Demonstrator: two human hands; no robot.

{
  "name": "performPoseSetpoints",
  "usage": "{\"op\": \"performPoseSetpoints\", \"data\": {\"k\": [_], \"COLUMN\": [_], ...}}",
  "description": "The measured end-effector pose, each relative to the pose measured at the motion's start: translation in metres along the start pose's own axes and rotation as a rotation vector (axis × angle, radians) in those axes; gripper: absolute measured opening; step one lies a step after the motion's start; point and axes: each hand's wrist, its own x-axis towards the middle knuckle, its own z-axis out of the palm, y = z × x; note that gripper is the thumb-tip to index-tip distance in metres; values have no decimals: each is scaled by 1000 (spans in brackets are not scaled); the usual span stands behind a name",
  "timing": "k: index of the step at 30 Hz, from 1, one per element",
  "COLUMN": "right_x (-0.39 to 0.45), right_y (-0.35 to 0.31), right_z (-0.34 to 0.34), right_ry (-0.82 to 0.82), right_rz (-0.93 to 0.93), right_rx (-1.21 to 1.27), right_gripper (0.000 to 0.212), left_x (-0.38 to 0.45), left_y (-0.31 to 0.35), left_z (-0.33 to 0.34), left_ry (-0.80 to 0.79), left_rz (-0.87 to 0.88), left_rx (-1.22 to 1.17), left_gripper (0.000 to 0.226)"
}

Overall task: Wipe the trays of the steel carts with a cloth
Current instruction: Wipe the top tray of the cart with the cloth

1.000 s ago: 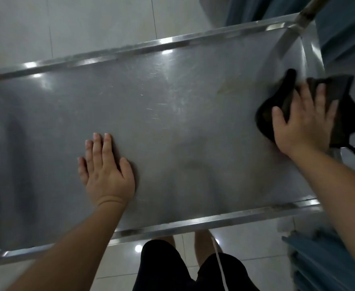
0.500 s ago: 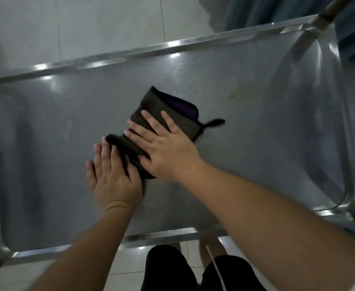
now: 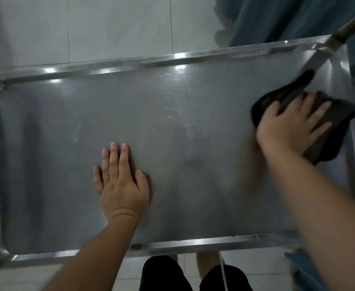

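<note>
Left hand (image 3: pixel 121 181) flat with fingers straight on the shallow rectangular steel cart tray (image 3: pixel 172 246), right hand (image 3: pixel 291 124) spread wide pressing a dark crumpled cloth (image 3: pixel 331 131) at the tray's three o'clock edge

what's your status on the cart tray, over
Left hand flat on tray. Right hand pressing dark cloth at tray's right end. Blue fabric beyond far rim, off the tray.

Shallow rectangular stainless-steel cart tray (image 3: pixel 172 127): level, raised rim, dull scuffed bed, glare spots along far rim. Dark crumpled cloth (image 3: pixel 338 120) lies on bed at right end, far side, edge lapping the right rim; pressed flat beneath right hand (image 3: pixel 287 129).
</note>
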Motion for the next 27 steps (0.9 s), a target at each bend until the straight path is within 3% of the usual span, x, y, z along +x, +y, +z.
{"op": "performPoseSetpoints", "data": {"k": [7,12,15,18,21,27], "right_x": [-163,-145,-100,-43,21,78], "right_y": [-94,-158,-179,-178,-139,-23], "right_z": [45,50,45,34,19,-12], "right_ry": [-105,-231,-254,-199,-115,-18], "right_rz": [-650,-1286,-1464,-1353,-1110,-171], "right_rx": [-44,-142,-205,-184,-163,-91], "right_gripper": [73,67,65,65,67,78], "left_x": [1,2,1,1,1,-2], "left_y": [2,-1,-3,-1,-2,-6], "left_z": [0,4,5,5,5,8], "left_ry": [30,22,35,60,54,57], "left_rz": [-10,0,1,-1,0,20], "left_rx": [0,18,18,16,22,21], "left_gripper": [76,74,75,75,75,77]}}
